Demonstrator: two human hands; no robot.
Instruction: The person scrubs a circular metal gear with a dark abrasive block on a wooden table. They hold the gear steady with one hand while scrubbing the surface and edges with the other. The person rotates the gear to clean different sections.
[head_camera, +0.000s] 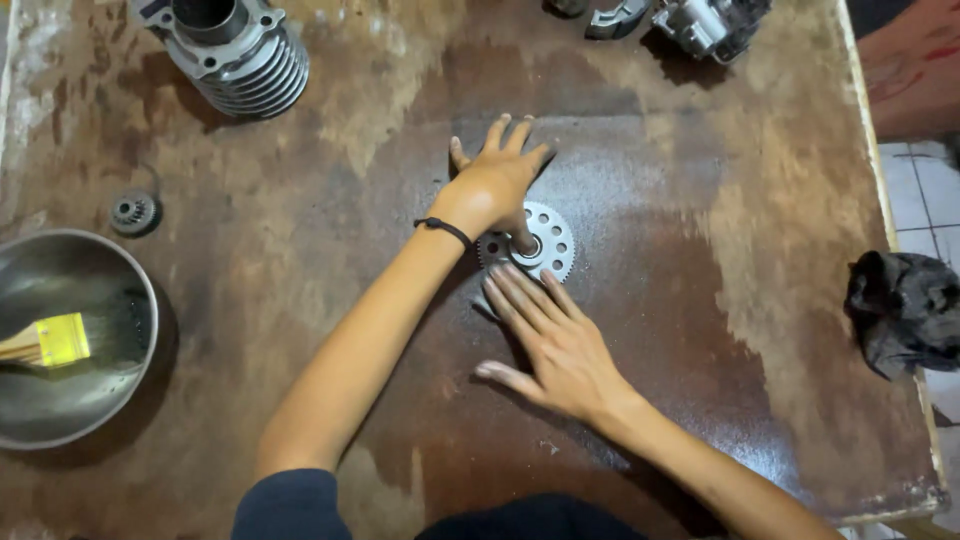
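Fingers of the left hand (497, 178) spread, thumb pressing the sprocket gear (541, 240) at frame centre; right hand (555, 345) lies flat, fingertips touching it. Finned cylinder (238, 50) waits upper left on the worktop (700, 300).

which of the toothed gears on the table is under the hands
The large pale sprocket gear ringed with round holes, mid-table, touched by both hands. The small dark gear lies alone near the left edge, above the metal bowl.
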